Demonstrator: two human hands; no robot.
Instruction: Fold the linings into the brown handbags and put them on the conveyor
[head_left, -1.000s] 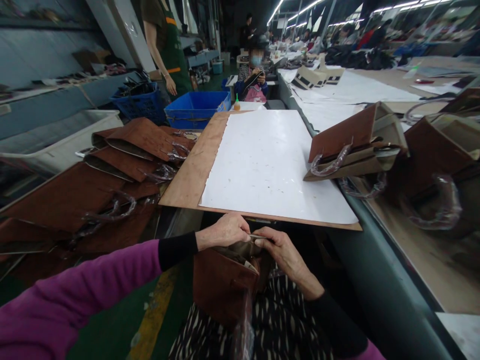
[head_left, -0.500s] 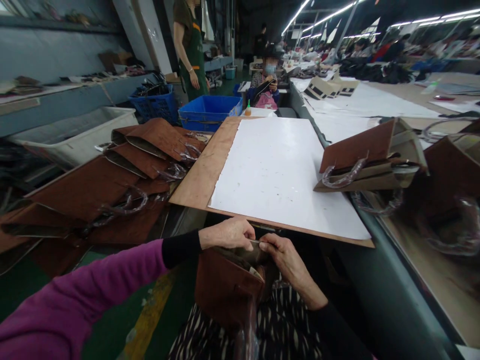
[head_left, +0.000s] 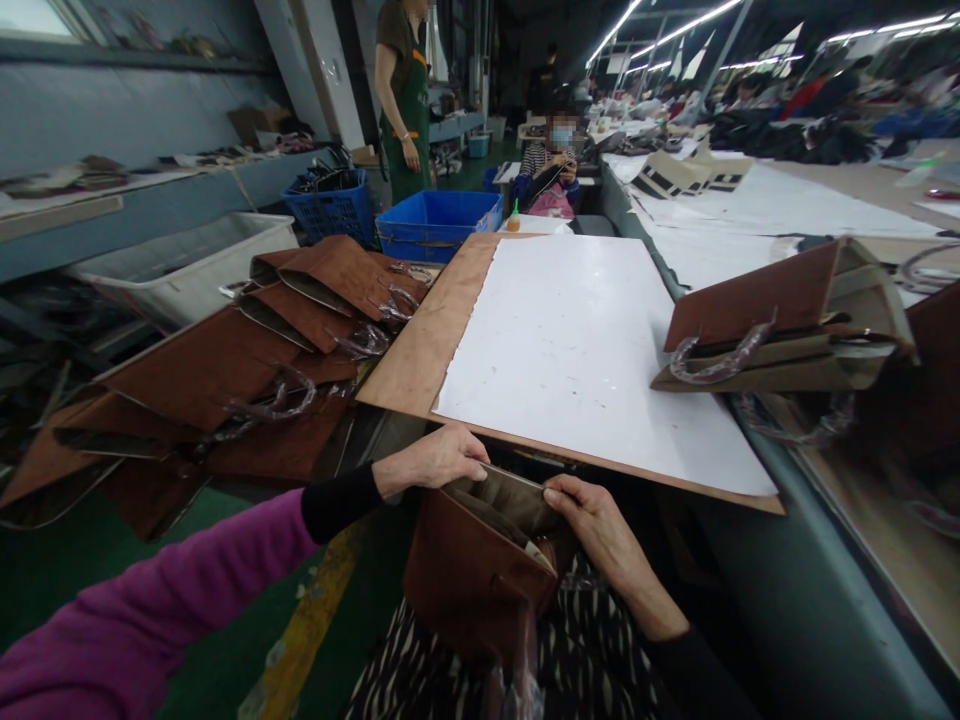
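Observation:
A brown handbag (head_left: 472, 575) with an olive lining rests on my lap, its mouth facing up. My left hand (head_left: 439, 462) pinches the far rim of the bag at its left end. Toward the other end of that same rim, my right hand (head_left: 592, 515) grips the edge between thumb and fingers. The rim runs nearly straight between the two hands. A plastic-wrapped handle (head_left: 525, 660) hangs down the near side of the bag. The inside is partly shaded.
In front stands a board with a white sheet (head_left: 555, 330). Several brown bags (head_left: 202, 370) are piled at left, and another bag (head_left: 757, 300) lies at right. Behind are a blue crate (head_left: 439, 222), a white bin (head_left: 195, 265), a seated person (head_left: 551, 180) and a standing person (head_left: 405, 110).
My hands have moved apart along the rim, the left one leftward and the right one slightly rightward. More of the lining shows. The whole view has shifted a little.

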